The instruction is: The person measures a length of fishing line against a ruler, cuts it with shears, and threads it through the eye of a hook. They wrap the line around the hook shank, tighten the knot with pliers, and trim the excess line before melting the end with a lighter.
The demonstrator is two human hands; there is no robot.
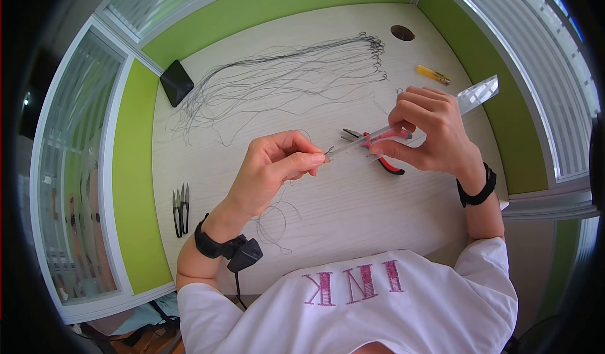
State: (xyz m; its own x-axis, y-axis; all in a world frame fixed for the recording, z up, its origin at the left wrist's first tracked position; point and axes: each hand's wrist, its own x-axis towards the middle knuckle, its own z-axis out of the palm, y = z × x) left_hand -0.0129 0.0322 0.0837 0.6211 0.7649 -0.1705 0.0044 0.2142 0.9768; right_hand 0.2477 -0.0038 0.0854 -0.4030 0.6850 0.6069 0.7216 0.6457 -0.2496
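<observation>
Evidently, from my remote seat, the left hand (pixel 270 166) pinches a small dark hook-shaped piece (pixel 329 150) between thumb and forefinger, beside one end of a long transparent plastic ruler (pixel 477 94). I see the right hand (pixel 436 127), fingers curled, gripping that ruler above red-and-black-handled pliers (pixel 392 167) on the pale wood-grain counter (pixel 359 218). Beyond lie thin grey hooked strands (pixel 271 59).

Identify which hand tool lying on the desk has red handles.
The pliers near the right hand; the snips at far left are black-handled.
</observation>
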